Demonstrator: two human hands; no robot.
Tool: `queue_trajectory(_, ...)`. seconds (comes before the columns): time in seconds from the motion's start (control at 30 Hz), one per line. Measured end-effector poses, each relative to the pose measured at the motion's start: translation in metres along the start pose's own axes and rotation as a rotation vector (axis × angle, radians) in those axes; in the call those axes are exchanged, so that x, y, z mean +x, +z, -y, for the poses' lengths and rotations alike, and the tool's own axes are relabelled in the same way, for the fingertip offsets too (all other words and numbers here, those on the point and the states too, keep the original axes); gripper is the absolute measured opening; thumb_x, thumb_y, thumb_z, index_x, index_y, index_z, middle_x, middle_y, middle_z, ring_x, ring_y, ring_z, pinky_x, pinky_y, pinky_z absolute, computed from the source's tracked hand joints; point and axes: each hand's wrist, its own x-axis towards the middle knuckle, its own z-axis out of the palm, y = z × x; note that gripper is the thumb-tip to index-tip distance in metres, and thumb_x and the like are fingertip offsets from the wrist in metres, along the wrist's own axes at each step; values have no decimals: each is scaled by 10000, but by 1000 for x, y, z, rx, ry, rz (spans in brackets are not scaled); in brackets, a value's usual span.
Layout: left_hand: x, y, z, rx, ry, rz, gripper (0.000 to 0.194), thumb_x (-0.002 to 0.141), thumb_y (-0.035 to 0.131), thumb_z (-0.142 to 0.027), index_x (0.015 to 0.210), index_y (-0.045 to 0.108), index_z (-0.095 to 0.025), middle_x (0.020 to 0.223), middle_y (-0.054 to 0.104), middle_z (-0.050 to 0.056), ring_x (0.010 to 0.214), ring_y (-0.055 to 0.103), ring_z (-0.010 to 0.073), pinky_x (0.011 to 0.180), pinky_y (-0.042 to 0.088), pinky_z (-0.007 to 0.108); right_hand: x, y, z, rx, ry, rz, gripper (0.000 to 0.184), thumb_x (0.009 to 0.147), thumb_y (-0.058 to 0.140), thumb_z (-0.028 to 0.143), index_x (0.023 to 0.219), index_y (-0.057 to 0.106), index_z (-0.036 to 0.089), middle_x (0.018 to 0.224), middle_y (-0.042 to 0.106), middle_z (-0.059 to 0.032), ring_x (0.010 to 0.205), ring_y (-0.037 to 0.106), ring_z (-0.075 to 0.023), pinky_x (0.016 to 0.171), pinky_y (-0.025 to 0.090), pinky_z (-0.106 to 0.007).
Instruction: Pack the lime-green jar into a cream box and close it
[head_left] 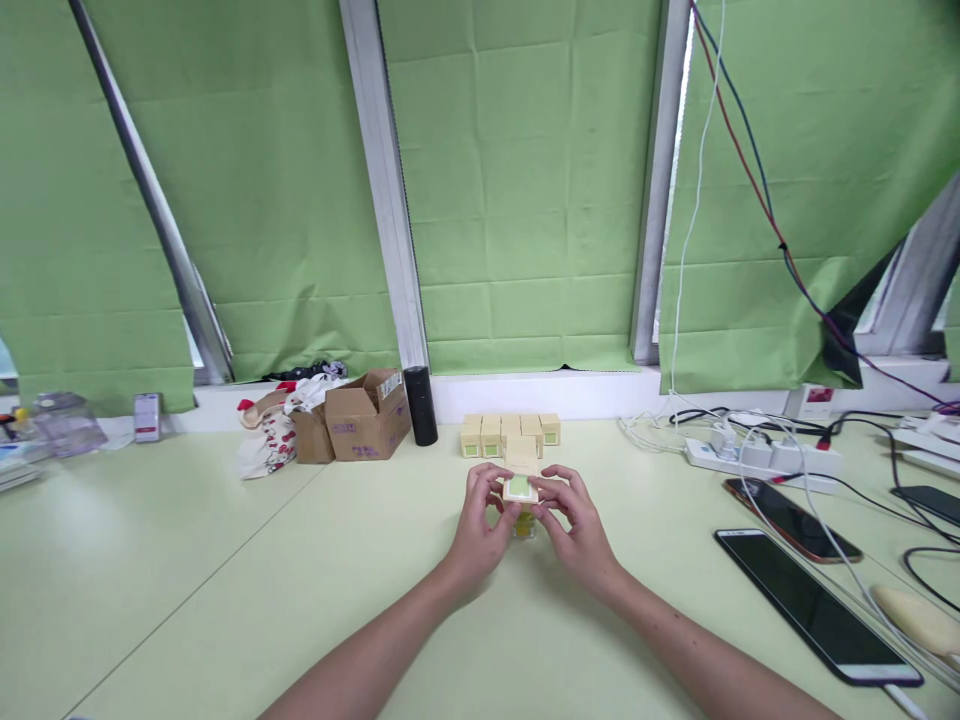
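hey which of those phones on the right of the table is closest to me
The phone with white bands at both ends. The reddish-edged phone and the dark device at the picture's edge lie farther back.

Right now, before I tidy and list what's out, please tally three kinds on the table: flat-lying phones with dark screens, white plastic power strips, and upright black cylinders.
Flat-lying dark-screened phones: 3, one cut off by the picture's right edge
White plastic power strip: 1
Upright black cylinder: 1
Total: 5
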Motion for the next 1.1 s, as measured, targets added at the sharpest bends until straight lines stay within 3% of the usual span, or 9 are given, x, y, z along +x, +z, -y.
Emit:
queue_trajectory(0.17,-1,-3,2,51,53,9,349,981,580,-410,1306,522,-296,1400,421,101,1297,486,268,1027,480,426,0,0,4,-37,12,20,370,992,573,397,1352,623,329,1482,392,-118,1115,658,-232,972,604,-456)
queue_trajectory(0.33,-2,-5,2,158,69,-17,366,993,556,-388,1345,518,-293,1452,408,116,1420,385,292,1125,409,492,-1,0,6,-145,-31,49,406,982,586,378,1387,606,360,1564,403,-90,1418,461,-306,1116,480,-521)
queue_trajectory(0.53,-3,-5,2,236,124,-44,432,997,549,-363,1413,454,-291,1488,402,127,1425,387,286,1165,360,515,-5,1,8,-158,-79,115,447,983,576,360,1429,566,377,1656,278,-56,1416,468,-303,1141,457,-508)
queue_trajectory(0.63,-2,-5,6,250,126,-76,465,999,546,-361,1437,410,-281,1491,406,134,1418,394,291,1156,363,516,-7,1,13,-183,-142,155,501,975,581,347,1472,520,363,1673,258,-54,1476,387,-321,1163,427,-527)
queue_trajectory(0.77,1,-6,9,277,101,-156,476,981,579,-386,1411,409,-272,1445,438,133,1356,445,298,1098,412,504,-7,1,21,-219,-219,196,570,965,576,303,1517,451,368,1669,290,-37,1527,285,-323,1181,384,-578)
queue_trajectory(0.93,5,-8,10,294,46,-221,466,921,666,-424,1312,486,-246,1288,526,115,1176,539,275,991,468,446,-7,0,26,-276,-260,252,605,959,551,221,1530,424,379,1640,371,-17,1504,288,-327,1170,374,-627)
queue_trajectory(1.1,9,-12,22,213,-66,-282,451,891,681,-431,1264,532,-226,1243,581,106,1132,561,264,969,454,421,-7,0,20,-309,-266,266,616,940,528,149,1511,444,363,1591,443,-34,1470,331,-313,1152,412,-600)
